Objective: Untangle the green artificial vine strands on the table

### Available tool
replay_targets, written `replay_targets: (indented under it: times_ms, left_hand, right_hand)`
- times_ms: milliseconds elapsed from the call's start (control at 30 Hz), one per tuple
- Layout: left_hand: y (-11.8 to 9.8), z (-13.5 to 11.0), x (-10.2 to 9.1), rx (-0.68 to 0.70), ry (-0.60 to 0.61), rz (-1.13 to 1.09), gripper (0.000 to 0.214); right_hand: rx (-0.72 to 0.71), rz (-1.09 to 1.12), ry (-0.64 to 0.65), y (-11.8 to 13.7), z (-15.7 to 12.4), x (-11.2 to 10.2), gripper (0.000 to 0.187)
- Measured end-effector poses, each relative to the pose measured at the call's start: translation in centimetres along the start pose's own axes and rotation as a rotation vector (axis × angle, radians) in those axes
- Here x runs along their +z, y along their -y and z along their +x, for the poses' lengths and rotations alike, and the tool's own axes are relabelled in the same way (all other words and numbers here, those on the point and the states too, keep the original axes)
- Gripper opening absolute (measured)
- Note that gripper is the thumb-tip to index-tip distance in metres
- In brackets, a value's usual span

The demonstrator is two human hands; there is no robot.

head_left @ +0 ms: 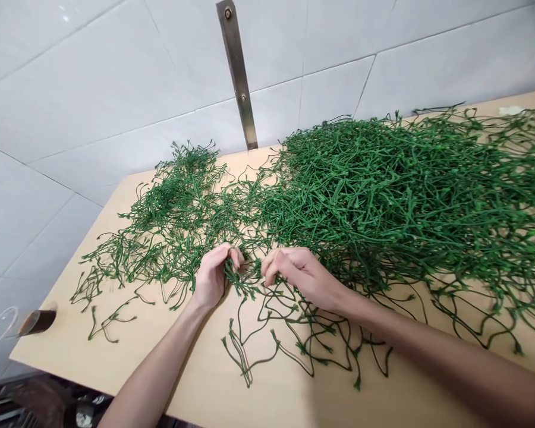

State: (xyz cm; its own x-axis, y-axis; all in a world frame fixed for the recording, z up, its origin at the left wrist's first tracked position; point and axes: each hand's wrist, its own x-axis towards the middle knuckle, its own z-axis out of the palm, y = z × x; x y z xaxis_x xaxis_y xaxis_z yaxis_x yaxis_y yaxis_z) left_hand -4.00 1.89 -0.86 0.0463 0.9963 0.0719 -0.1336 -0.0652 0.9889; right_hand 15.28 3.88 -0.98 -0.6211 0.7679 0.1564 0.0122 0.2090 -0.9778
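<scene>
My left hand has its fingers curled around a small bunch of thin green plastic-looking stems, whose forked tips stick out below the fingers. Just to the right, my right hand is closed in a pinch close to the same bunch. Whatever lies between its fingertips is hidden. A large tangled heap of green stems rises behind and to the right of my right hand. Beyond my left hand spreads a thinner pile of green stems. Loose stems lie in front of both hands.
The pale wooden tabletop meets a grey tiled wall bearing a metal strip. A clear plastic cup with dark liquid is at the table's left edge. A small white scrap lies far right.
</scene>
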Motion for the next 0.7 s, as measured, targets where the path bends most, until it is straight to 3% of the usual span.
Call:
replay_targets:
  times_ms: [67, 133, 300, 533, 700]
  left_hand:
    - [-0.24, -0.08, 0.05, -0.059, -0.004, 0.026, 0.034]
    - [-0.30, -0.14, -0.07, -0.086, -0.014, 0.082, 0.030]
    - [0.07, -0.25, -0.68, 0.031, 0.015, 0.304, 0.026]
    - [0.28, -0.48, -0.89, -0.065, 0.038, 0.269, 0.033]
    - [0.20, -0.48, -0.67, -0.096, -0.006, 0.161, 0.028]
  right_hand:
    - [0.033, 0.103, -0.081, -0.01, 0.11, -0.07, 0.070]
    - [0.103, 0.131, -0.140, 0.00, 0.25, 0.00, 0.060]
    - [0.265, 0.116, -0.091, 0.09, 0.40, 0.17, 0.029]
    - [0.271, 0.153, 0.048, -0.24, 0.60, -0.19, 0.030]
    - [0.294, 0.251, -0.001, -0.17, 1.03, -0.57, 0.034]
